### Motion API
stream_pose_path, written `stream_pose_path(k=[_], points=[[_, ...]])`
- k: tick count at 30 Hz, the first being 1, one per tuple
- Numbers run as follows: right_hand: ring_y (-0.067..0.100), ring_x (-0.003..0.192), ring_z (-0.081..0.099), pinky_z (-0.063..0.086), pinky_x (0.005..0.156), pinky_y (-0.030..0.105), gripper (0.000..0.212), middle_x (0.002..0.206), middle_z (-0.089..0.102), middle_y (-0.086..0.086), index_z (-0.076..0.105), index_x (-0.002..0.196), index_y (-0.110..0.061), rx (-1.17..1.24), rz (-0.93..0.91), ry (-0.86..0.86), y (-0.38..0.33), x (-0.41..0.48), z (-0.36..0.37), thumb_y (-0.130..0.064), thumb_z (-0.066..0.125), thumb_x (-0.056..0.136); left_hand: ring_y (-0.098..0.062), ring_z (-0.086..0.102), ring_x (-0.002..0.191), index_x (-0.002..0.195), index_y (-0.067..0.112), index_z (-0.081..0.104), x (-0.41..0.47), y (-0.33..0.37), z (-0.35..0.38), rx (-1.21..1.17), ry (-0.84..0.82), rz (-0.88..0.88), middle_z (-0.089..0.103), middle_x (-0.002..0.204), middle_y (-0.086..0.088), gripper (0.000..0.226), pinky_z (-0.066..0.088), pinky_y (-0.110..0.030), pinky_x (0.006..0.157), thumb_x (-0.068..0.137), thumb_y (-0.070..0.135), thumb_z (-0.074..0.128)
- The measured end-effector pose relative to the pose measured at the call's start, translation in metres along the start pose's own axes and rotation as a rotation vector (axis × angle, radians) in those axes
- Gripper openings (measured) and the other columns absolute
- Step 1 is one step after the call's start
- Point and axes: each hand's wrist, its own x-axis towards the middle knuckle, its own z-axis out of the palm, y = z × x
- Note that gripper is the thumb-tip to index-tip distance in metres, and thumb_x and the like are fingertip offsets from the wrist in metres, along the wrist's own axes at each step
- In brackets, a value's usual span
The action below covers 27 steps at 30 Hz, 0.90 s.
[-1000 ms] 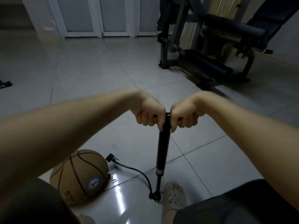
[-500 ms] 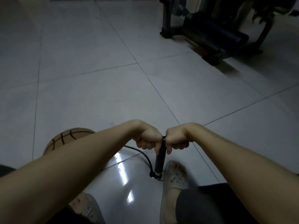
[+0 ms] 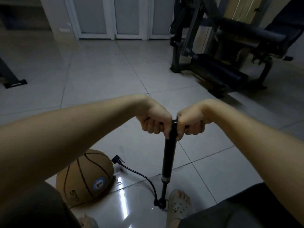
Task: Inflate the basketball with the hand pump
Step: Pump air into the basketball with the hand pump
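Note:
A black hand pump (image 3: 169,158) stands upright on the tiled floor with its barrel raised and the thin rod showing near the base. My left hand (image 3: 155,119) and my right hand (image 3: 191,121) each grip one side of its T-handle, fingers closed around it. A brown basketball (image 3: 85,176) lies on the floor at the lower left, partly hidden by my left forearm and knee. The pump's black hose (image 3: 144,178) curves from the base towards the ball; its nozzle head (image 3: 116,159) sits right beside the ball, and I cannot tell whether it is plugged in.
My right foot in a pale perforated clog (image 3: 178,206) rests next to the pump's base. A black weight bench machine (image 3: 222,51) stands at the back right. White-framed glass doors (image 3: 115,17) line the far wall. A dark metal foot (image 3: 14,83) lies at the left edge.
The handle was pushed down close to the base half a second ago; now both hands have pulled it back up and the pump is extended again. The view has tilted back up.

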Motion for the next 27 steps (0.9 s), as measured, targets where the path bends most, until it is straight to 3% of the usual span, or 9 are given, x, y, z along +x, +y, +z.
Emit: stream_pose_path(k=[14, 20, 24, 27], points=[[0.015, 0.046, 0.034, 0.027, 0.047, 0.027, 0.005, 0.055, 0.044, 0.002, 0.065, 0.077, -0.008, 0.020, 0.027, -0.055, 0.066, 0.138, 0.113, -0.007, 0.069, 0.080, -0.015, 0.022, 0.048, 0.064, 0.016, 0.050, 0.150, -0.068, 0.100, -0.059, -0.028, -0.037, 0.030, 0.055, 0.001, 0.026, 0.015, -0.028, 0.050, 0.080, 0.007, 0.068], [0.016, 0.047, 0.035, 0.029, 0.048, 0.028, 0.013, 0.057, 0.044, 0.002, 0.061, 0.077, -0.010, -0.053, 0.074, -0.050, 0.046, 0.110, 0.107, -0.013, 0.072, 0.083, -0.015, 0.026, 0.049, 0.065, 0.017, 0.049, 0.114, -0.056, 0.100, 0.024, 0.041, -0.059, 0.034, 0.059, 0.000, 0.027, 0.019, -0.025, 0.048, 0.081, 0.010, 0.069], [0.015, 0.044, 0.028, 0.022, 0.045, 0.023, 0.030, 0.053, 0.036, -0.001, 0.052, 0.064, -0.016, -0.060, 0.037, -0.005, 0.016, 0.047, 0.053, -0.014, 0.072, 0.085, -0.012, 0.019, 0.044, 0.060, 0.023, 0.041, 0.043, -0.028, 0.057, -0.018, 0.038, -0.026, 0.026, 0.054, 0.005, 0.036, 0.013, -0.020, 0.042, 0.087, 0.012, 0.062], [0.015, 0.049, 0.018, 0.015, 0.048, 0.027, 0.042, 0.056, 0.027, 0.000, 0.042, 0.056, -0.022, -0.007, -0.007, 0.020, 0.003, 0.000, 0.019, -0.014, 0.070, 0.086, -0.011, 0.014, 0.045, 0.060, 0.025, 0.034, -0.004, -0.004, 0.027, -0.016, 0.054, 0.009, 0.020, 0.055, 0.006, 0.041, 0.011, -0.022, 0.042, 0.090, 0.012, 0.059]])
